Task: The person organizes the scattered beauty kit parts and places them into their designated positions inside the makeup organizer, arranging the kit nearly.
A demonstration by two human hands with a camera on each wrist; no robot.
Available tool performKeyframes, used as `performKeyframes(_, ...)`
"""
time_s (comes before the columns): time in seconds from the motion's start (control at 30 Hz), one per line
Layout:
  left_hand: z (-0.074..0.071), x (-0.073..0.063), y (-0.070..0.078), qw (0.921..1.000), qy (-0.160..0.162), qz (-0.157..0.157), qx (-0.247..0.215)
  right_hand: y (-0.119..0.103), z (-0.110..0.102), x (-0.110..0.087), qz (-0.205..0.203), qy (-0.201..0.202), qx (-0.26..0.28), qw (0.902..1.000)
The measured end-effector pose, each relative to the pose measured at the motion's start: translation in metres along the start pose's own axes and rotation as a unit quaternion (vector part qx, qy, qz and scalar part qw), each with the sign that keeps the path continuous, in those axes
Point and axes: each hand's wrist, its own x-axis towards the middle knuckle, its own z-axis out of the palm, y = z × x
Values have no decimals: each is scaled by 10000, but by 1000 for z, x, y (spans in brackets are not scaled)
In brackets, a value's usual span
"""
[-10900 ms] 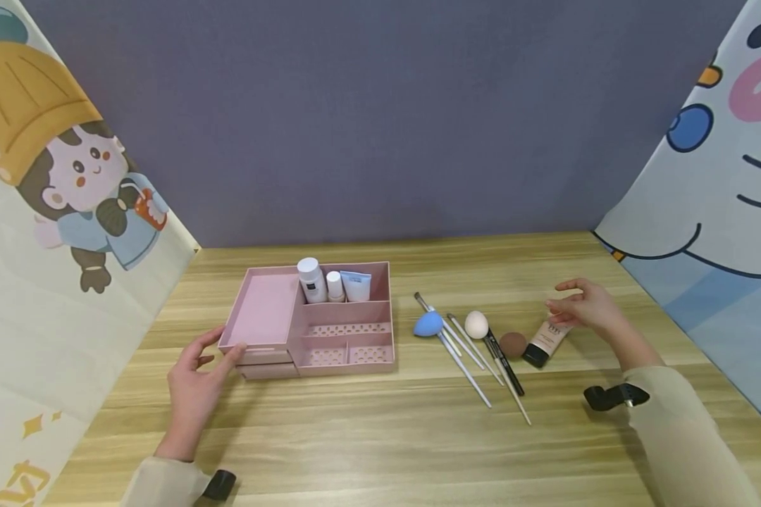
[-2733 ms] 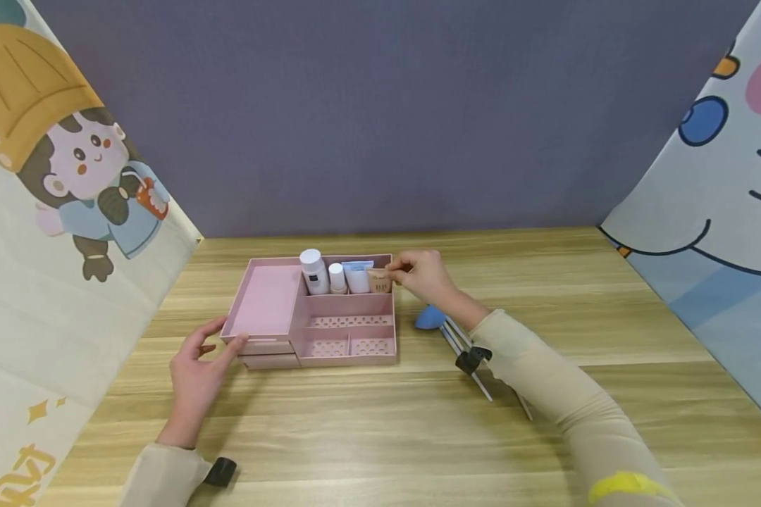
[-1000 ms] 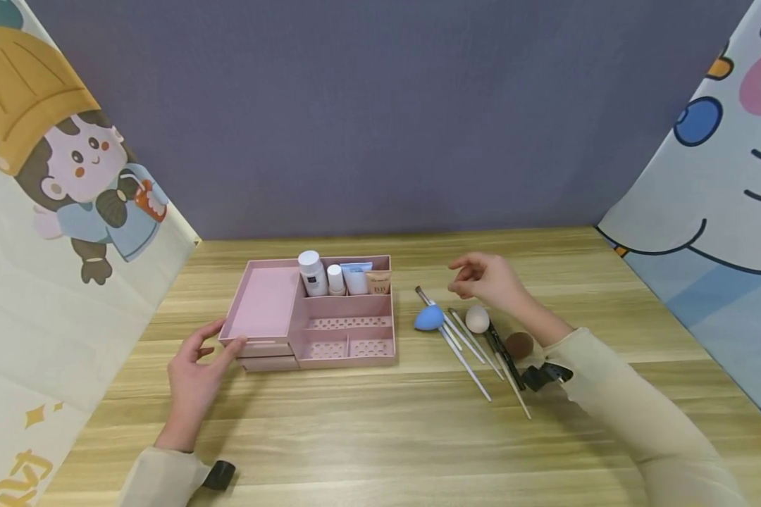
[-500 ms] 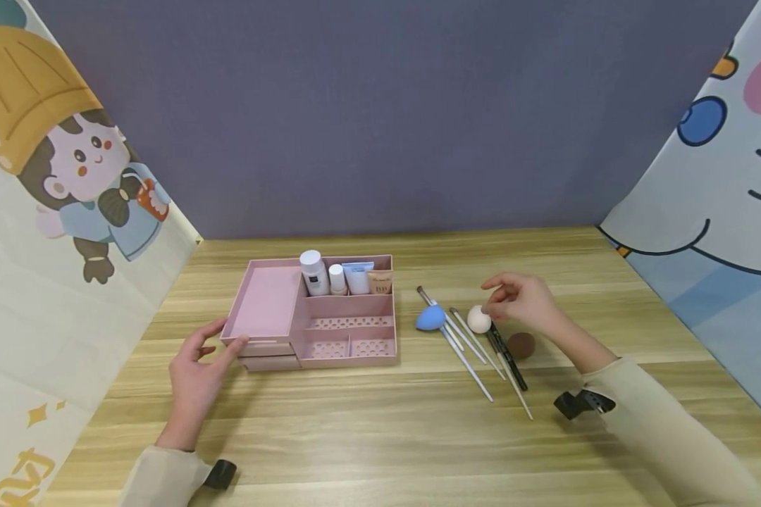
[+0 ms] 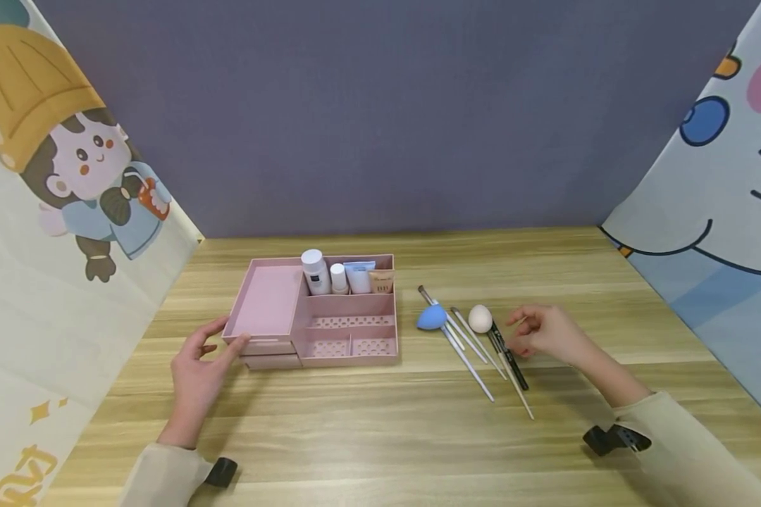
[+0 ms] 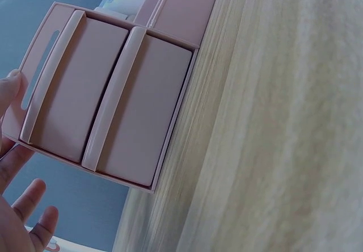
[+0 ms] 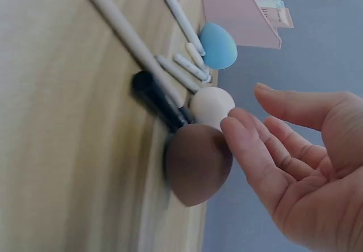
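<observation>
A pink desk organizer (image 5: 349, 305) stands on the left half of the table, its two drawer fronts facing the left wrist view. My left hand (image 5: 198, 377) grips its front left corner, thumb at the top edge and fingers along the side. Over the right half my right hand (image 5: 548, 334) hovers beside a brown makeup sponge (image 7: 198, 164), which it hides in the head view. In the right wrist view the fingertips are right at the sponge, with the thumb spread apart. A cream sponge (image 5: 480, 319) and a black pen-like stick (image 5: 514, 366) lie just left of this hand.
A blue makeup sponge (image 5: 431, 317) lies over several thin makeup brushes (image 5: 472, 370) between the organizer and my right hand. In the organizer's back compartment stand a white bottle (image 5: 317, 274), a small white-capped bottle (image 5: 339, 278), a pale blue tube (image 5: 359, 277) and a beige tube (image 5: 382, 282).
The beige tube has gone from the right of the table into the organizer. Since then my right hand has come back rightward, past the cream sponge, to the brown one. My left hand has stayed put.
</observation>
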Motion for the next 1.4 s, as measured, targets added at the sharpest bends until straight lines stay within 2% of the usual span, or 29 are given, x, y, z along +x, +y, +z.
performKeyframes(0.3,1,0,0,10000,6,-37,-15,13,2,-18,246,-412,65,9988)
performKeyframes(0.5,1,-1,2,9999,4,-112,-3,13,4,-27,149,-248,-468,9985)
performKeyframes(0.73,1,-1,1,10000,-44,-40,-24,13,9,-36,-103,-147,-918,9956)
performKeyframes(0.93,1,-1,3,9999,11,90,-98,17,16,-40,-15,-91,-1201,9927)
performKeyframes(1.17,2,-1,-2,9999,89,117,-31,12,25,-38,50,175,-1836,9828)
performKeyframes(1.4,2,0,-4,9998,99,147,-19,8,29,-29,181,106,-2248,9742)
